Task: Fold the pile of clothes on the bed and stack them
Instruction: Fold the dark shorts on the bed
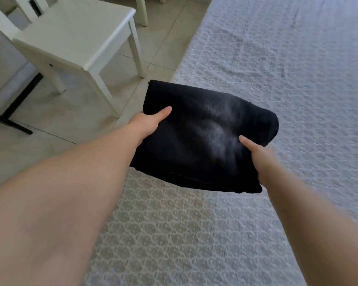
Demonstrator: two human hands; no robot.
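Note:
A folded black garment (203,133) hangs in the air above the near left edge of the bed (277,79), held flat between both hands. My left hand (149,122) grips its left edge, thumb on top and fingers hidden underneath. At the garment's near right corner my right hand (256,155) grips it the same way, thumb pressed on the top face. No pile of other clothes shows in this view.
The bed carries a pale textured cover with a lattice pattern. A white wooden chair (74,38) stands on the tiled floor (159,44) to the left of the bed. A black metal stand foot (10,120) lies on the floor at far left.

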